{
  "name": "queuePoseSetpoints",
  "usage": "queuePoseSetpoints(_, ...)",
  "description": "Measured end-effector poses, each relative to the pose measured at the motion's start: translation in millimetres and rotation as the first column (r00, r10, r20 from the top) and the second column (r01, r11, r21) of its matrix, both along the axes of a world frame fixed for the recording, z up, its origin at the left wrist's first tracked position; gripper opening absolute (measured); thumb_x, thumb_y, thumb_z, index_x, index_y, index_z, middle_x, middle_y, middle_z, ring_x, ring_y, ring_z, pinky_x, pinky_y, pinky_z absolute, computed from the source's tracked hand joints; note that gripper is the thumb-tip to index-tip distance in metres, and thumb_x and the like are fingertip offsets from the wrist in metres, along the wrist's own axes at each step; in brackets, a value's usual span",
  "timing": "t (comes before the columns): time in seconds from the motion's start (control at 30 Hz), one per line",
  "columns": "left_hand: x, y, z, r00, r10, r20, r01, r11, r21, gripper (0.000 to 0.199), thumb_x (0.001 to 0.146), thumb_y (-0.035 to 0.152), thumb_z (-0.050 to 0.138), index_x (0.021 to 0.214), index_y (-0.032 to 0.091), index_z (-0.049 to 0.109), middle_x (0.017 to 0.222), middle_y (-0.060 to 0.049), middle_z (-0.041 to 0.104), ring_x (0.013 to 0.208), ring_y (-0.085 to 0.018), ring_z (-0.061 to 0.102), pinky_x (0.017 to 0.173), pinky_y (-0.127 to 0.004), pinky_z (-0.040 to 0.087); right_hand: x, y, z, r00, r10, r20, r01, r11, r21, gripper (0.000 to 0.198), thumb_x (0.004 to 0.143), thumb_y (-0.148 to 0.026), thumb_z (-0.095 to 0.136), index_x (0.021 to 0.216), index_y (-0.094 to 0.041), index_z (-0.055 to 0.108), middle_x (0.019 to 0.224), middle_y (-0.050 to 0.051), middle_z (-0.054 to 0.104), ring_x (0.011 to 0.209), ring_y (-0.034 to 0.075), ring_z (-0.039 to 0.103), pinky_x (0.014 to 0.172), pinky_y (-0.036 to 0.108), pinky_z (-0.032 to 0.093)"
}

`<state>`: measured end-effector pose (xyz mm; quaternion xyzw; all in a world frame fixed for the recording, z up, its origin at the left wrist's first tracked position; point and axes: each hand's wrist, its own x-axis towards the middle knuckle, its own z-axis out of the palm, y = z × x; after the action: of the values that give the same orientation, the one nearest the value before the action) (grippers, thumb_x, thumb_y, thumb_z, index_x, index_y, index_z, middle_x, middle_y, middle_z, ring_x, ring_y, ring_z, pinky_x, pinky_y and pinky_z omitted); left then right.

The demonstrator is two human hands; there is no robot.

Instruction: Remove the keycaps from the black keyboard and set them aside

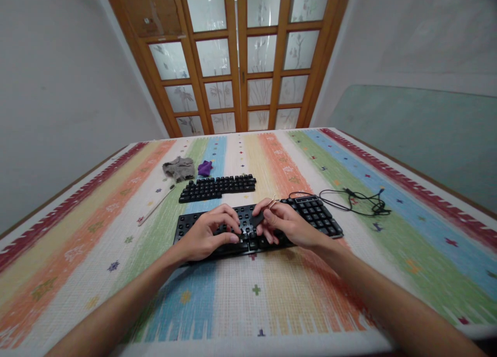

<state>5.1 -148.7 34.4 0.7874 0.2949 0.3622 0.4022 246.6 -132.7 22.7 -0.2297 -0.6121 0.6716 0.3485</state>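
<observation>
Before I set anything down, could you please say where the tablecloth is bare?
The tablecloth is bare left of the thin stick and right of the cable. The middle is crowded: keyboard, keycaps, left hand, right hand.

The head-worn camera looks forward and down, across a table (272, 295) (close below) toward glazed doors (243, 77).

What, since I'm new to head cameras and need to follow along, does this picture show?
There's no machine: these are a person's bare hands, seen from a camera worn on the head. The left hand is over a black keyboard with many keys missing. The right hand pinches a small dark piece; a thin wire shows there too, perhaps part of it. Beyond the keyboard, keys sit in rows on the tablecloth, near a grey rag, a purple rag and a thin stick. A cable lies to the right.
</observation>
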Motion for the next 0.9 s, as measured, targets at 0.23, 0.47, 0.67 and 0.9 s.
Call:
queuePoseSetpoints(0.23, -1.0, 3.0, 5.1, 0.995, -0.019, 0.095, 0.017, 1.000, 0.020, 0.010, 0.086, 0.025, 0.069, 0.085, 0.015, 0.068, 0.093, -0.009, 0.068, 0.089, -0.019, 0.063, 0.084, -0.033, 0.049, -0.4, 2.7, -3.0, 0.990, -0.049, -0.135, 0.019, 0.976, -0.218, 0.038, 0.088, -0.050, 0.062, 0.103, -0.017, 0.052, 0.074, 0.001, 0.066, 0.045, 0.009, 0.057, 0.037, 0.018, 0.042)
queuePoseSetpoints(0.47, -3.1, 9.0, 8.7, 0.988, 0.082, 0.128, -0.081, 0.997, -0.012, 0.018, 0.085, 0.031, 0.068, 0.086, 0.014, 0.064, 0.089, -0.008, 0.068, 0.084, -0.017, 0.063, 0.079, -0.031, 0.051, 2.1, 2.9, -1.9, 0.986, -0.164, -0.028, 0.153, 0.960, -0.233, 0.034, 0.090, -0.048, 0.058, 0.102, -0.017, 0.051, 0.073, 0.001, 0.065, 0.044, 0.009, 0.057, 0.040, 0.022, 0.046)
queuePoseSetpoints(0.67, -6.8, 44.7, -0.1, 0.926, 0.319, -0.202, -0.291, 0.944, 0.157, 0.020, 0.087, 0.029, 0.061, 0.103, 0.017, 0.059, 0.088, -0.004, 0.070, 0.079, -0.016, 0.064, 0.074, -0.030, 0.050, 2.4, -0.7, 4.0, 0.984, -0.175, 0.017, 0.175, 0.968, -0.182, 0.035, 0.089, -0.048, 0.059, 0.101, -0.016, 0.053, 0.073, 0.002, 0.064, 0.044, 0.008, 0.056, 0.043, 0.022, 0.046)
queuePoseSetpoints(0.9, 0.4, 81.8, -25.0, 0.804, 0.365, -0.470, -0.187, 0.904, 0.384, 0.009, 0.085, 0.019, 0.059, 0.084, 0.018, 0.068, 0.078, -0.004, 0.071, 0.072, -0.018, 0.064, 0.074, -0.030, 0.049, 5.8, -2.5, 9.6, 0.981, -0.195, 0.017, 0.195, 0.970, -0.146, 0.035, 0.088, -0.048, 0.059, 0.098, -0.015, 0.054, 0.072, 0.001, 0.064, 0.045, 0.009, 0.056, 0.043, 0.023, 0.046)
